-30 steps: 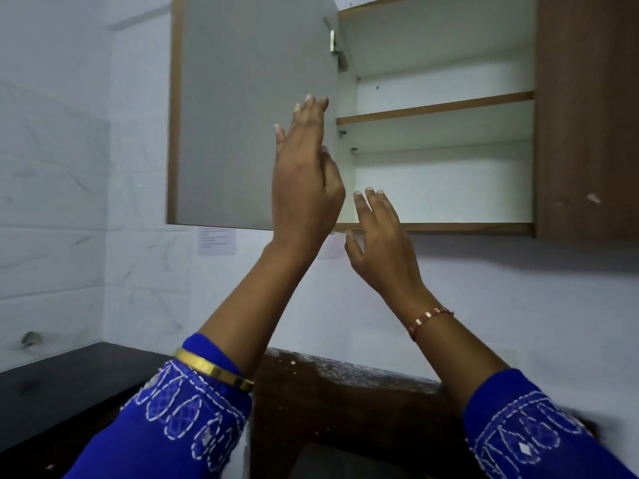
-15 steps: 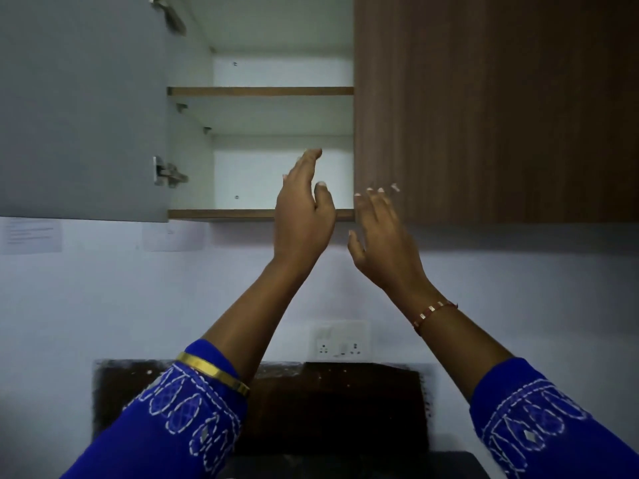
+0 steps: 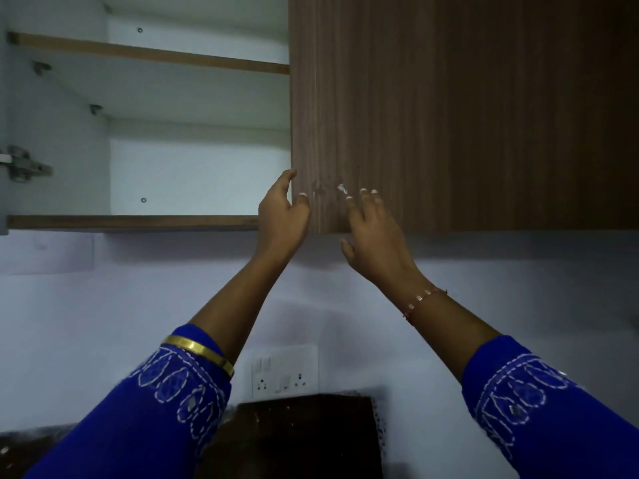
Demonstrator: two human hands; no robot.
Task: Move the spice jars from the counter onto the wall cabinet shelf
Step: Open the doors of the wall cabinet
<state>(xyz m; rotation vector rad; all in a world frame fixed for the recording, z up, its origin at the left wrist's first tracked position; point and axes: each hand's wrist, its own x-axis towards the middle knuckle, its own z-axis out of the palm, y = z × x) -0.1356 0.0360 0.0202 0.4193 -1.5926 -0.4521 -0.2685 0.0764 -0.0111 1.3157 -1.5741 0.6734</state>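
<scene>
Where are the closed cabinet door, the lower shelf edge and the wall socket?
closed cabinet door (image 3: 466, 108), head view, middle of its wood face.
lower shelf edge (image 3: 131, 223), head view, front wooden lip.
wall socket (image 3: 283, 371), head view, centre of the plate.

Pale wall carrying a white switch-and-socket plate. Above, a closed wood-grain cabinet door. Below, a dark tabletop in dim light.
</scene>
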